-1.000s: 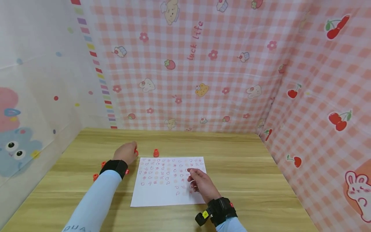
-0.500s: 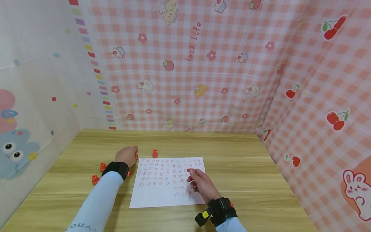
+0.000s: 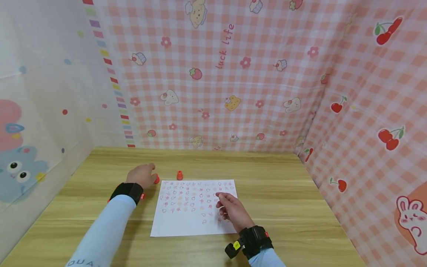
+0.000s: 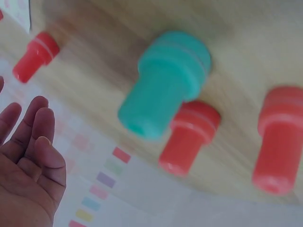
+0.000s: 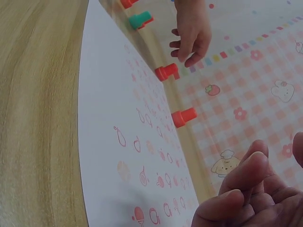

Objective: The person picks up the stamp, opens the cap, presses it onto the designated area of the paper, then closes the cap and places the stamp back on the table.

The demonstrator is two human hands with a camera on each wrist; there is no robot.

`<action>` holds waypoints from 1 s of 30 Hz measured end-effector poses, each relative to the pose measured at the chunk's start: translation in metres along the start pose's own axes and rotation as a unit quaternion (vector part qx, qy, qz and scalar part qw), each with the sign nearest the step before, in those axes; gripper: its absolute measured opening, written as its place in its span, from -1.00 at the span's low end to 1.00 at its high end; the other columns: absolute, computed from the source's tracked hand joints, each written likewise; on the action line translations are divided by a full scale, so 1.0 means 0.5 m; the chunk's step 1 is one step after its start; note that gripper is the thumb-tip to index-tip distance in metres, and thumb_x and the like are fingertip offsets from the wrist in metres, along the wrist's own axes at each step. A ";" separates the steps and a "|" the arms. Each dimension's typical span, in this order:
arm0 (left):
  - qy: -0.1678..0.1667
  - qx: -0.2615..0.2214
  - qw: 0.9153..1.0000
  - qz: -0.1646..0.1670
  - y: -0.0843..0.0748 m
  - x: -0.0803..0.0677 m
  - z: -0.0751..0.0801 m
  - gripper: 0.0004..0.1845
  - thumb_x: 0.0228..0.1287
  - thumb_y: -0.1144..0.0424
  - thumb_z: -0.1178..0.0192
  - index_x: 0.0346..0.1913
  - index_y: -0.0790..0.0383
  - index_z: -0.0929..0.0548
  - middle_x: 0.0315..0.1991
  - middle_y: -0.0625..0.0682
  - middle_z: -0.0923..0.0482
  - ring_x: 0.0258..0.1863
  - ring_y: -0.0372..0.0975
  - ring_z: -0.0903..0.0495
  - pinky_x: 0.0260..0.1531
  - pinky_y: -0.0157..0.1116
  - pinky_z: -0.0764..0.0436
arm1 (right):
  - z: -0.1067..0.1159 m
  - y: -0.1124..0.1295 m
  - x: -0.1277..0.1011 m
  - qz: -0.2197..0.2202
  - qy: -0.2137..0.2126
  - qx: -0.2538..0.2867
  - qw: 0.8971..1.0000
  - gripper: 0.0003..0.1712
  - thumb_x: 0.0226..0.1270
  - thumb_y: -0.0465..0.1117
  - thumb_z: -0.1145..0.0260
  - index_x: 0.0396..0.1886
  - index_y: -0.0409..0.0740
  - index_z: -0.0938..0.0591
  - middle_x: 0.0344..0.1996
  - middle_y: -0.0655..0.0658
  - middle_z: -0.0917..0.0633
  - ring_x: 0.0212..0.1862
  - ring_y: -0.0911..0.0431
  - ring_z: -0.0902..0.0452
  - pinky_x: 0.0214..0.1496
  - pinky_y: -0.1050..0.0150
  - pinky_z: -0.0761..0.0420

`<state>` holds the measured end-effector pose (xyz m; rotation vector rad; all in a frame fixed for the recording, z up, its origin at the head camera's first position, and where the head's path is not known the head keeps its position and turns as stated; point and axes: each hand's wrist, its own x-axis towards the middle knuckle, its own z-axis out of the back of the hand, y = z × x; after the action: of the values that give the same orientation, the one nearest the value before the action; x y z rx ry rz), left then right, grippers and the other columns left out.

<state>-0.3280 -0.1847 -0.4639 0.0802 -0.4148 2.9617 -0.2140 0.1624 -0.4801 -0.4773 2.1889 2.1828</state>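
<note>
My left hand point(image 3: 141, 175) hovers just left of a red stamp point(image 3: 156, 179) standing at the paper's far left corner. Its fingers are loosely bent and hold nothing, as the left wrist view shows. A second red stamp point(image 3: 179, 175) stands behind the paper's far edge. Over the right part of the white paper point(image 3: 176, 226), printed with rows of small stamped marks, is my right hand point(image 3: 234, 212), fingers relaxed and nothing between them. In the left wrist view a teal stamp point(image 4: 163, 85) overlaps another red stamp point(image 4: 184, 142).
One more red stamp point(image 4: 279, 142) stands at the right of the left wrist view; my left wrist hides most of this group in the head view. The wooden table point(image 3: 283, 222) meets a checked cloth wall point(image 3: 213, 122) behind and cloth walls on both sides.
The left hand has let go of the red stamp at the paper's far left corner and drawn slightly left of it. My right hand has stayed in place.
</note>
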 end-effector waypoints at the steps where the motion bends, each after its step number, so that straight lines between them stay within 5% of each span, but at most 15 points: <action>1: 0.003 0.001 1.000 0.003 0.002 -0.001 0.005 -0.58 0.36 0.22 -0.20 0.16 0.45 -0.54 0.00 0.34 -0.62 -0.08 0.14 -0.62 -0.05 0.11 -0.56 | 0.000 0.000 0.000 0.000 0.000 0.000 1.000 -0.39 0.56 0.06 -0.07 0.36 -0.30 -0.39 -0.24 -0.11 -0.53 -0.28 0.07 -0.43 -0.22 0.26 -0.42; 16: 0.027 0.032 0.999 0.006 0.065 -0.040 0.081 -0.68 0.27 0.32 -0.26 -0.01 0.49 -0.58 -0.11 0.34 -0.64 -0.15 0.14 -0.63 -0.14 0.09 -0.58 | -0.004 0.007 -0.001 -0.002 0.001 0.001 1.000 -0.43 0.58 0.01 -0.05 0.36 -0.29 -0.39 -0.24 -0.11 -0.53 -0.30 0.08 -0.43 -0.23 0.25 -0.42; 30: 0.078 0.043 0.995 0.054 0.115 -0.076 0.094 -0.73 0.25 0.26 -0.30 -0.24 0.49 -0.62 -0.34 0.27 -0.64 -0.37 0.04 -0.59 -0.24 0.05 -0.59 | -0.008 0.003 -0.001 0.000 -0.002 0.003 1.000 -0.44 0.58 0.01 -0.05 0.34 -0.28 -0.40 -0.26 -0.10 -0.52 -0.32 0.08 -0.42 -0.25 0.25 -0.41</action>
<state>-0.2977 -0.2576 -0.4370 -0.1680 -0.2781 3.0636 -0.2130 0.1588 -0.4785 -0.4738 2.1918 2.1756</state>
